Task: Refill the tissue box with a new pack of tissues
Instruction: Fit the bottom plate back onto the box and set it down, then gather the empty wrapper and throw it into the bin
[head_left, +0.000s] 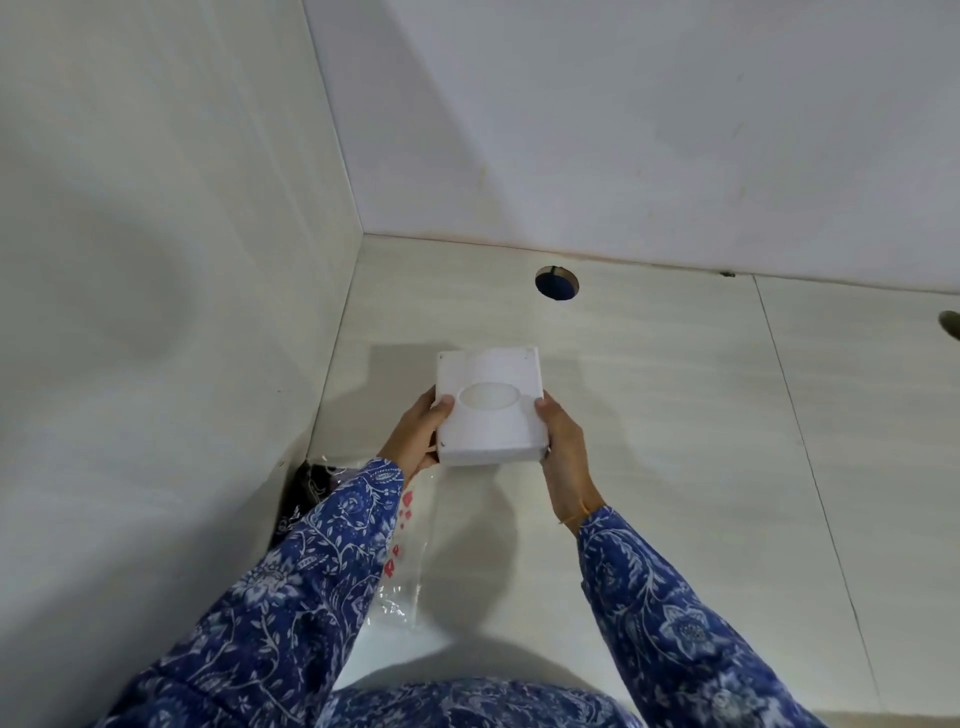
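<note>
Pale worktop (649, 395) spreads under both hands, a round hole (557, 283) beyond them. The white tissue box (491, 410) sits between the hands, oval opening up: left hand (415, 439) grips its left side, right hand (563, 452) its right. A clear tissue pack (410, 545) lies just below the left wrist.

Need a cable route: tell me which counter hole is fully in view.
The round hole near the back wall, beyond the tissue box; the other hole is cut off at the right edge.
</note>
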